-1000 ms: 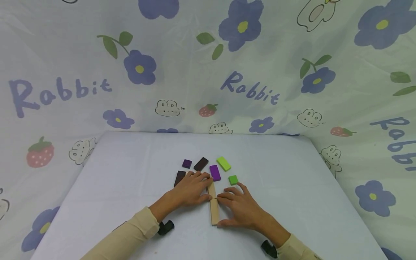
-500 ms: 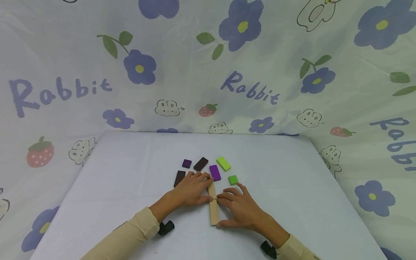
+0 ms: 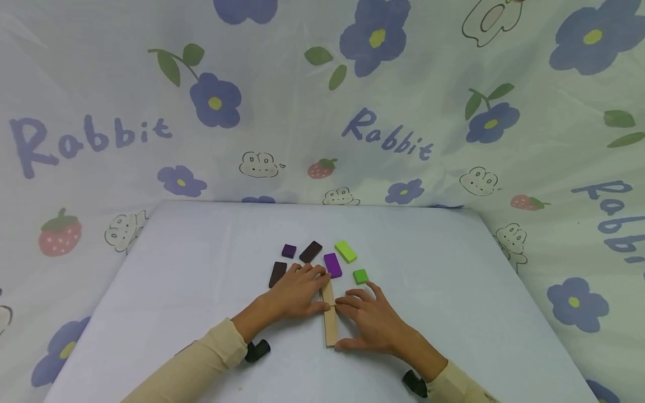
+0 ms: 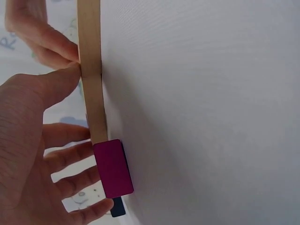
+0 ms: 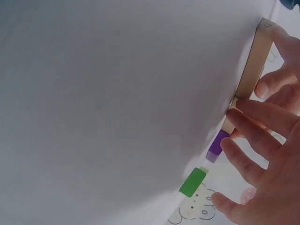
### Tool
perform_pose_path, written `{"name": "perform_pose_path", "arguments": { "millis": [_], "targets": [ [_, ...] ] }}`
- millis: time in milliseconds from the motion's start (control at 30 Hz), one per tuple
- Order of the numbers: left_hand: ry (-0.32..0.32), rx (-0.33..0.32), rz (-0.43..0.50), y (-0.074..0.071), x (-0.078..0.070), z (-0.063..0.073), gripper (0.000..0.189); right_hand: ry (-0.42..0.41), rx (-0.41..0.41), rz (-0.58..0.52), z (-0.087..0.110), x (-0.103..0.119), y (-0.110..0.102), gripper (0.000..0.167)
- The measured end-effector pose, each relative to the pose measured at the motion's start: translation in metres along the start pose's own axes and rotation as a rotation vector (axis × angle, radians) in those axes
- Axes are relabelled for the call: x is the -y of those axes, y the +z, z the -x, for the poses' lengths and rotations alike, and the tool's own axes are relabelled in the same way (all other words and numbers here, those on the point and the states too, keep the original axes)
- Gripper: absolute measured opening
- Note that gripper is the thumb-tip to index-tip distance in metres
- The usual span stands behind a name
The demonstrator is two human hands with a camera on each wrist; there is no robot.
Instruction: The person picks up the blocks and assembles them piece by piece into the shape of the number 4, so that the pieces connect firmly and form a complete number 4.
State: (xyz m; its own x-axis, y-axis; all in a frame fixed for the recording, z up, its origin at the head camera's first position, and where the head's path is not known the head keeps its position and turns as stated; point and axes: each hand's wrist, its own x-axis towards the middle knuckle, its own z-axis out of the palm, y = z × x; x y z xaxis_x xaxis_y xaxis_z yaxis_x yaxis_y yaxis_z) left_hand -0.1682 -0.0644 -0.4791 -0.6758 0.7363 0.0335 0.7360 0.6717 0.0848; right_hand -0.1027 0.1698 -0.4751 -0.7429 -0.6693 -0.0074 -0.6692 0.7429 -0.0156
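Note:
Two pale wooden blocks lie end to end on the white table, a far block [image 3: 327, 291] and a near block [image 3: 330, 327]. My left hand [image 3: 297, 288] rests along the left side of the far block, its thumb by the joint and its fingers spread toward the far end. From the right, my right hand [image 3: 375, 322] touches the near block, index finger by the joint and thumb at the near end. Its other fingers are spread and nearly straight. Beyond the far block lies a purple block [image 3: 332, 265], also seen as a purple block [image 4: 113, 168] in the left wrist view.
Around the hands lie a small green block [image 3: 360, 276], a lime block [image 3: 345, 251], a dark brown block [image 3: 311, 252], another dark brown block [image 3: 277, 275] and a small dark purple block [image 3: 289, 251]. A patterned curtain [image 3: 292, 101] hangs behind the table [image 3: 201, 240].
The near wooden block has shifted slightly left, coming more into line with the far one. Both hands have stayed nearly in place. The head view has tilted down slightly.

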Motion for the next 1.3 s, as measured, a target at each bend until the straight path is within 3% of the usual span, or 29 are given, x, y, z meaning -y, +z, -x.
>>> {"name": "perform_pose_path", "arguments": {
  "millis": [1300],
  "targets": [
    [0.001, 0.015, 0.001, -0.0062, -0.0045, 0.0073, 0.064, 0.000, 0.030, -0.013, -0.0023, 0.0043, -0.0015, 0.079]
  ]
}}
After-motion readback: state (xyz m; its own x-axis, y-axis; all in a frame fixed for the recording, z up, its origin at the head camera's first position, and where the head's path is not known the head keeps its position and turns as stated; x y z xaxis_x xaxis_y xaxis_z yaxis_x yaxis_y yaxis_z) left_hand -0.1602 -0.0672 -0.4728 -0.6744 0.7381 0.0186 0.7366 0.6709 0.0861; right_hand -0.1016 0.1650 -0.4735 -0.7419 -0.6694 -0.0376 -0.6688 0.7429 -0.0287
